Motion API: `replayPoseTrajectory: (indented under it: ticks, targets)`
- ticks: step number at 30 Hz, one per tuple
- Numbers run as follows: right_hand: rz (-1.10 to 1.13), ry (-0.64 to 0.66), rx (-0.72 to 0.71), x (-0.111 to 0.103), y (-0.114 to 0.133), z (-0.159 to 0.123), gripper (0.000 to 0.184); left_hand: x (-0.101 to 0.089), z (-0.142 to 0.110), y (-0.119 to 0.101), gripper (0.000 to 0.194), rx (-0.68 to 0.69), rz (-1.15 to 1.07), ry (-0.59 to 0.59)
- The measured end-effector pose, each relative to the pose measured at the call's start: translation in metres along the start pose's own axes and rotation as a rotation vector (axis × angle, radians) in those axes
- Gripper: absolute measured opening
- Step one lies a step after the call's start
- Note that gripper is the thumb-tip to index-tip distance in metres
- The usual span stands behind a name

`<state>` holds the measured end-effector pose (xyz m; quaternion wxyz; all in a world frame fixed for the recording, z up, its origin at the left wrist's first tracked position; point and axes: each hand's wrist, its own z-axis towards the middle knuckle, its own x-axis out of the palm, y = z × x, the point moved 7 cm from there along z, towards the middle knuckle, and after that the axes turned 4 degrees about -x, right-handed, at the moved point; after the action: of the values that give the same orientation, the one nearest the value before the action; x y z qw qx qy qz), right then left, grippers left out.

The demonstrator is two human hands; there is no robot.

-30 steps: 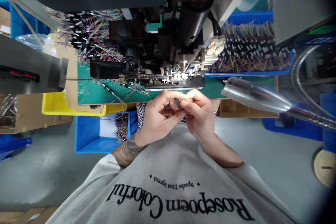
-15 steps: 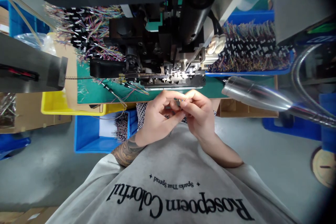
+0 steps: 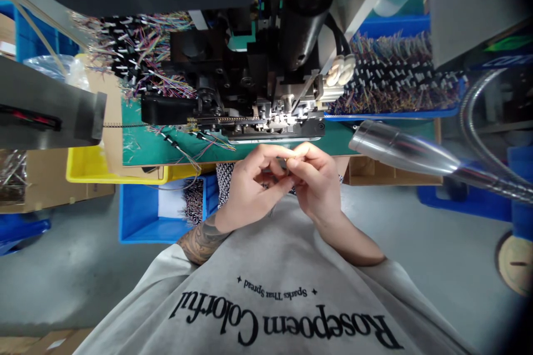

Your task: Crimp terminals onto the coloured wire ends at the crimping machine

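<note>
My left hand (image 3: 259, 188) and my right hand (image 3: 315, 182) meet fingertip to fingertip just in front of the bench edge. Both are closed in a pinch on thin coloured wires (image 3: 287, 160), which are almost wholly hidden by the fingers. Right beyond the fingertips stands a black and metal press machine (image 3: 277, 122), its lit working point close above my hands. A strip of small terminals (image 3: 233, 119) runs into it from the left. On the green bench mat (image 3: 216, 150), left of my hands, lie a few wire harnesses (image 3: 177, 144) with black sleeves.
Piles of wire harnesses lie behind at the left (image 3: 129, 50) and in a blue tray (image 3: 400, 116) at the right. A clear-nosed lamp on a flexible neck (image 3: 403, 147) reaches in from the right. Below left are a yellow bin (image 3: 112, 175) and a blue bin (image 3: 137, 236).
My hands stay almost in place. The fingertips have drawn closer over the wires, so less of their colour shows. The view has shifted very slightly.
</note>
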<state>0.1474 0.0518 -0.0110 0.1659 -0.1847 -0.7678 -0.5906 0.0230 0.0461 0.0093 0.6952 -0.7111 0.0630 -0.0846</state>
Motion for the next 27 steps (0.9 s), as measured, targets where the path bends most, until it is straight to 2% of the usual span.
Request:
replayPoseTrajectory:
  ticks: [10,19,27]
  targets:
    - [-0.026,0.009,0.010,-0.006,-0.008,0.001,0.021,0.000,0.001,0.002,0.033,0.002,-0.035,-0.004]
    - [0.004,-0.010,-0.021,-0.002,0.001,0.002,0.023,0.001,0.000,0.001,0.035,0.003,0.000,-0.002]
    - [-0.014,-0.009,0.025,-0.001,0.001,0.004,0.026,0.003,0.001,0.002,0.035,-0.013,0.018,0.002]
